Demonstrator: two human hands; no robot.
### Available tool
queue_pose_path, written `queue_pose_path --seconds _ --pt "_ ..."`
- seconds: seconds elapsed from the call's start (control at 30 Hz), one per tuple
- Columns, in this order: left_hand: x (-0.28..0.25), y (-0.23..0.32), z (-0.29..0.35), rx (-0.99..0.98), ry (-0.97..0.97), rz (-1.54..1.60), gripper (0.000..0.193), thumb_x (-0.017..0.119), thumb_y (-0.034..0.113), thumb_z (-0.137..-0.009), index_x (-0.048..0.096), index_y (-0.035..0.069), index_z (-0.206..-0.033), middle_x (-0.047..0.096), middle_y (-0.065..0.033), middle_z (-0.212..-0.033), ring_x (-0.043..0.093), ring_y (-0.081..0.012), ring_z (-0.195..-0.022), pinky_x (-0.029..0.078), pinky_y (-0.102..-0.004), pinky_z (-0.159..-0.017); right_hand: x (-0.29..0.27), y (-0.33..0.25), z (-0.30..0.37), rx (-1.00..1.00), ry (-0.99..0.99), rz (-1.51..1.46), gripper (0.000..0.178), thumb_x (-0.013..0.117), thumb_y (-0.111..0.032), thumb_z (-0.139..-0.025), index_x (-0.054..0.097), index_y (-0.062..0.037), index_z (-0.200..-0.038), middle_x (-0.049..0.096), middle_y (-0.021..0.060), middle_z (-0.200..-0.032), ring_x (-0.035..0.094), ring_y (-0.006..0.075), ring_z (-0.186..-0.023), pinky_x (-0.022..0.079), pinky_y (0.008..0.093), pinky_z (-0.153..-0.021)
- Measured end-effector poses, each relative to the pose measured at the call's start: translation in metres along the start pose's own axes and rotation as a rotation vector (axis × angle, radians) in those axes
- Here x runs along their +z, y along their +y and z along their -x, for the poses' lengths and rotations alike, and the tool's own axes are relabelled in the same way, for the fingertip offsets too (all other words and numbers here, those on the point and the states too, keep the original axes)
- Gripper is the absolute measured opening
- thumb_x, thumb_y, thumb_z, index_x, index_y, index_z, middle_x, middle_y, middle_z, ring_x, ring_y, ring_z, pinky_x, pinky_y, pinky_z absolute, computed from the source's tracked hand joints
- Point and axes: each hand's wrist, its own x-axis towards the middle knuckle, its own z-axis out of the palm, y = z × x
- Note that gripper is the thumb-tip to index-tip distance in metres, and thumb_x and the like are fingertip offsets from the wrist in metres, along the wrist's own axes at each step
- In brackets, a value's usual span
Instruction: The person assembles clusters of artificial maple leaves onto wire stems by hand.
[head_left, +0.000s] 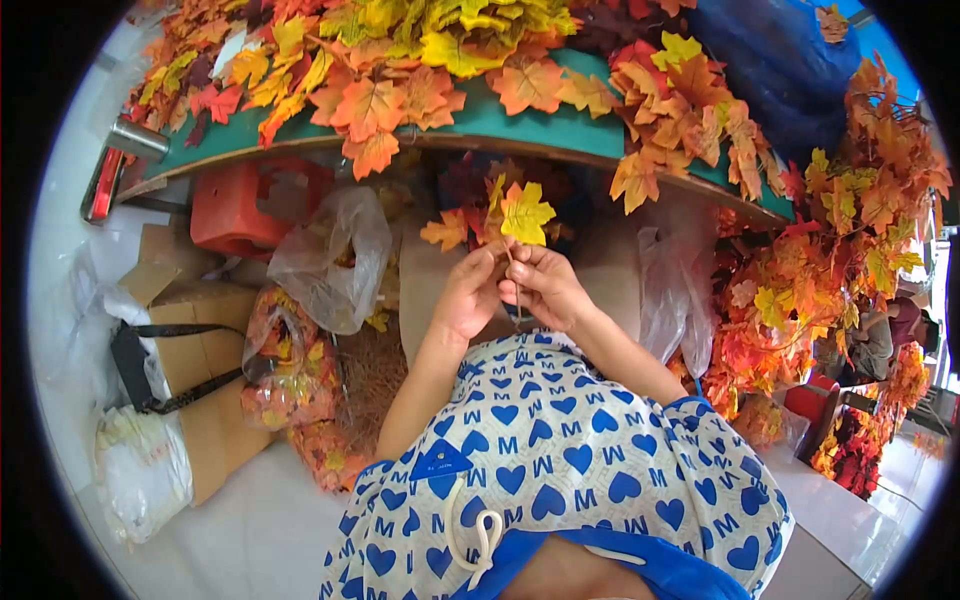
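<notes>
My left hand (468, 292) and my right hand (548, 286) meet in front of my body, below the table's near edge. Both have their fingers pinched together on the thin brown stem (517, 290) of an artificial maple leaf spray. Above my fingertips spreads a yellow leaf (526, 212) of this spray, with an orange leaf (447, 230) to its left. Darker red leaves (462, 182) show behind them; whether these belong to the same spray I cannot tell.
The green table (480, 118) is heaped with orange and yellow artificial leaves (372, 108). Under it at left are a red plastic stool (235, 215), a clear bag (335, 255) and a cardboard box (215, 440). Leaf garlands (790, 280) hang at right, near a blue bag (775, 70).
</notes>
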Motion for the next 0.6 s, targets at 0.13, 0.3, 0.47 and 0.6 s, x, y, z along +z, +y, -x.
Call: queue_pose_path --seconds 0.13,0.3,0.47,0.6 --pt "-0.009 -0.009 -0.009 0.010 -0.018 0.124 0.025 0.061 0.021 -0.087 0.060 0.005 -0.106 0.061 -0.0047 -0.102 0.058 -0.0138 -0.091 0.047 -0.0277 -0.084 0.007 -0.001 0.001 -0.003 -0.019 0.135 0.012 0.060 -0.007 -0.087 0.051 -0.0029 -0.094 0.062 0.0067 -0.088 0.067 0.0183 -0.077 0.057 0.0294 -0.071" --pt "0.005 -0.015 -0.014 0.061 0.095 0.256 0.014 0.059 0.018 -0.089 0.060 0.008 -0.098 0.062 -0.0041 -0.100 0.058 -0.0126 -0.086 0.049 -0.0280 -0.076 0.044 -0.075 -0.005 -0.628 0.070 1.313 0.018 0.071 -0.010 -0.075 0.059 0.0014 -0.082 0.063 0.0107 -0.080 0.061 0.0130 -0.065 0.049 0.0271 -0.060" --pt "0.012 -0.012 -0.008 -0.005 0.079 0.285 0.009 0.052 0.017 -0.093 0.055 0.010 -0.099 0.056 0.0001 -0.085 0.050 -0.0073 -0.060 0.046 -0.0203 -0.055 0.081 -0.168 -0.085 -1.359 0.424 1.700 0.010 0.064 -0.011 -0.080 0.064 -0.0022 -0.083 0.061 0.0144 -0.077 0.060 0.0309 -0.069 0.048 0.0361 -0.060" --pt "0.003 -0.011 0.000 0.011 0.101 0.296 0.010 0.054 0.013 -0.092 0.055 0.011 -0.101 0.058 -0.0019 -0.082 0.049 -0.0083 -0.059 0.044 -0.0209 -0.050 0.117 -0.154 -0.099 -1.332 0.083 1.880 0.011 0.065 -0.011 -0.078 0.065 -0.0035 -0.086 0.061 0.0138 -0.078 0.060 0.0325 -0.072 0.049 0.0388 -0.062"
